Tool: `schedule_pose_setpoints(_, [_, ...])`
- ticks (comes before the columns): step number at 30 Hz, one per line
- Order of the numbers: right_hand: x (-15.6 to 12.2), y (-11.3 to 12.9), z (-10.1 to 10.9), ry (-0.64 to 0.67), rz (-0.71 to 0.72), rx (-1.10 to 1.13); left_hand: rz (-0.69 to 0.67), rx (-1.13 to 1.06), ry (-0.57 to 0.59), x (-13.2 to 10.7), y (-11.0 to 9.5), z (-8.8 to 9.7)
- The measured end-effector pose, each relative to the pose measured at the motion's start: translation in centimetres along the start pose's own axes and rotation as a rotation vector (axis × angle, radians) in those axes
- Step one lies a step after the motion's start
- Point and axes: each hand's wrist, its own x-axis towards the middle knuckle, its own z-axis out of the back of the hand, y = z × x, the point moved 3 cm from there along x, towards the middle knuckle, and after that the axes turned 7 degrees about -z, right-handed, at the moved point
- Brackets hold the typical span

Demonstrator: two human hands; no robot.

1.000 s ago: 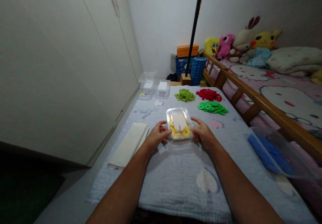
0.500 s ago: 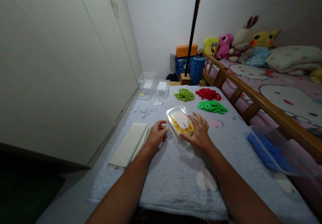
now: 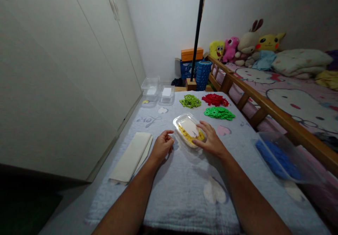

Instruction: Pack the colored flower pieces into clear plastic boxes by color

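A clear plastic box (image 3: 186,129) holding yellow pieces and a white card sits tilted on the pale blue blanket (image 3: 185,182). My right hand (image 3: 210,140) grips the box's near right corner, fingers over the lid. My left hand (image 3: 161,147) rests on the blanket just left of the box, fingers curled, apart from it; nothing shows in it.
Light green (image 3: 190,101), red (image 3: 214,100) and green (image 3: 219,113) piles of pieces lie beyond the box. Two clear boxes (image 3: 158,92) stand at the far left. A folded white cloth (image 3: 131,156) lies left. A clear bin with blue pieces (image 3: 277,156) sits right, by the wooden bed rail (image 3: 264,105).
My left hand has let go of the box and drawn back. My right hand has moved over the box's corner and tilted it.
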Motion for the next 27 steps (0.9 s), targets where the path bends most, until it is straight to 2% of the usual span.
schedule_pose_setpoints(3, [0.6,-1.5,0.4,-0.173,-0.196,0.184,-0.003,0.007,-0.004,0.1,0.2,0.0])
schedule_pose_setpoints(5, [0.8,-2.2,0.6,-0.224,-0.336,0.233,0.004,0.004,-0.003,0.1,0.3,0.0])
schedule_pose_setpoints(9, [0.7,-2.5,0.3,-0.088,-0.489,0.446,-0.012,0.02,-0.001,0.0,0.1,0.0])
schedule_pose_setpoints(11, [0.6,-2.3,0.2,-0.049,-0.525,0.562,-0.021,0.033,0.001,0.0,0.1,0.0])
schedule_pose_setpoints(14, [0.5,-2.2,0.3,-0.066,-0.561,0.605,-0.024,0.048,0.016,0.0,0.1,-0.1])
schedule_pose_setpoints(21, [0.6,-2.3,0.9,0.053,-0.596,0.523,-0.03,0.06,0.032,0.1,0.5,0.0])
schedule_pose_setpoints(27, [1.1,-3.8,3.0,0.001,-0.575,0.32,-0.034,0.085,0.044,0.2,0.8,0.0])
